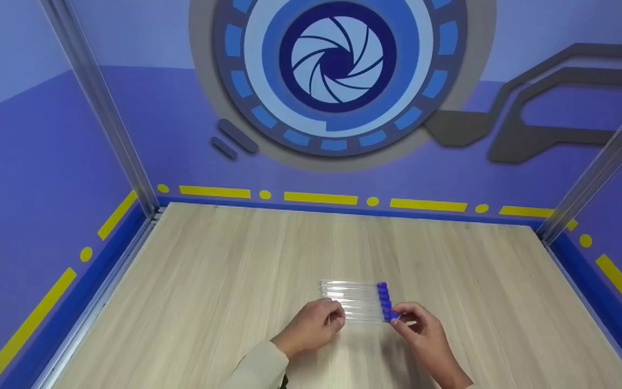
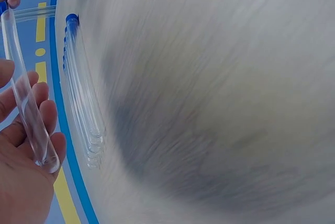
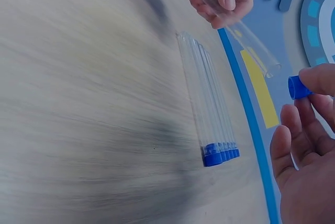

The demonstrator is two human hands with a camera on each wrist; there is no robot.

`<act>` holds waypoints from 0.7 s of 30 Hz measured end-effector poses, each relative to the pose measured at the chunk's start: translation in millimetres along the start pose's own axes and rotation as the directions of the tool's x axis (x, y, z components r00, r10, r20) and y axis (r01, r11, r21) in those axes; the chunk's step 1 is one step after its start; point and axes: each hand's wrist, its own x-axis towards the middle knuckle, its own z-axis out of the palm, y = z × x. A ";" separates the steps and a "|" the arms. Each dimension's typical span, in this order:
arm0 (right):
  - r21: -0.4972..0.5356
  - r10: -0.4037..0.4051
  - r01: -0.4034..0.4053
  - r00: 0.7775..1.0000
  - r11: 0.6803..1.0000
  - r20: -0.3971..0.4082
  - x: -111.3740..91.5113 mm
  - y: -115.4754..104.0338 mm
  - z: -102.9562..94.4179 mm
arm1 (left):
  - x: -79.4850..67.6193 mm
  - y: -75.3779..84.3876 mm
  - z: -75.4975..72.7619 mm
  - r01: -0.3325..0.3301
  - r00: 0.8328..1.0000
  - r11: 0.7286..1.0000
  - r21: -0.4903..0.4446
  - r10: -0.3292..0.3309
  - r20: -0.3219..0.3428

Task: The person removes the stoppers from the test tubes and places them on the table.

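Note:
My left hand holds a clear test tube by its closed end; the tube's open mouth points toward the other hand. Between thumb and finger, my right hand pinches a blue cap. In the right wrist view a small gap separates cap and tube mouth. Beyond the hands, a row of clear test tubes with blue caps lies side by side on the table, all caps at the right end. In the head view the left fingers hide part of the held tube.
The pale wood-grain table is bordered at the back and sides by blue panels with yellow dashes. Metal posts stand at the back corners.

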 end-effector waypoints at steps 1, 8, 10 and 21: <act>-0.004 0.007 -0.007 1.000 1.000 0.001 0.4 0.6 0.1 | -0.2 -0.2 0.2 -0.002 1.000 1.000 0.004 0.002 -0.004; -0.029 0.038 -0.038 0.999 0.999 0.006 1.8 5.0 0.4 | -1.0 -1.4 1.0 0.018 1.000 0.999 0.032 -0.017 -0.008; -0.037 0.042 -0.042 0.999 0.998 0.006 2.1 6.3 0.8 | -1.1 -1.7 1.1 0.023 1.000 0.999 0.035 -0.023 -0.003; -0.093 0.046 -0.045 0.999 0.995 0.014 -0.6 11.9 2.0 | -3.0 -6.1 6.5 0.004 0.999 0.999 0.052 -0.002 -0.038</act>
